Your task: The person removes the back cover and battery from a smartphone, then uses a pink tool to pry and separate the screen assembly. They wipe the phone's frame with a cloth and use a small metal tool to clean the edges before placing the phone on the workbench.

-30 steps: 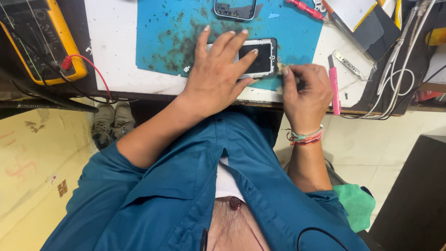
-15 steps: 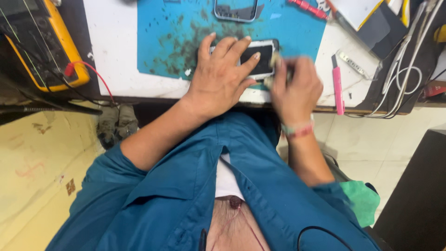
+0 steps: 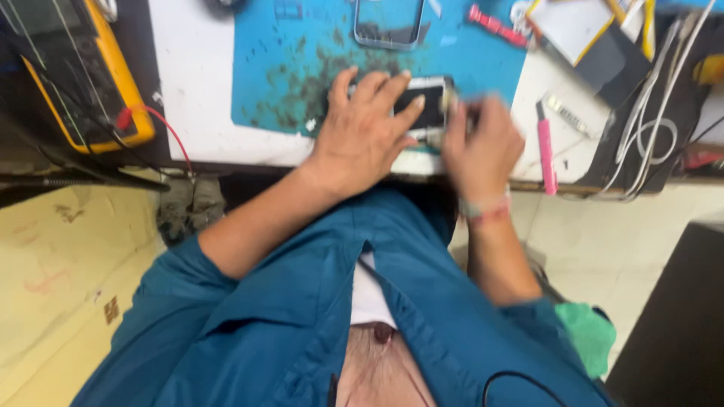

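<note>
A small phone with a white frame lies on a blue work mat near the table's front edge. My left hand rests flat on the phone's left half, fingers spread, pressing it down. My right hand is blurred, at the phone's right end, fingers pinched together against the edge. Whether it holds a small tool I cannot tell.
A second phone frame lies further back on the mat. A yellow multimeter with a red lead sits at left. A pink tool, a red tool, white cables and flat parts lie at right.
My right hand has shifted left toward the phone's right end and is now blurred with motion. My left hand stays on the phone. The camera view has drifted slightly.
</note>
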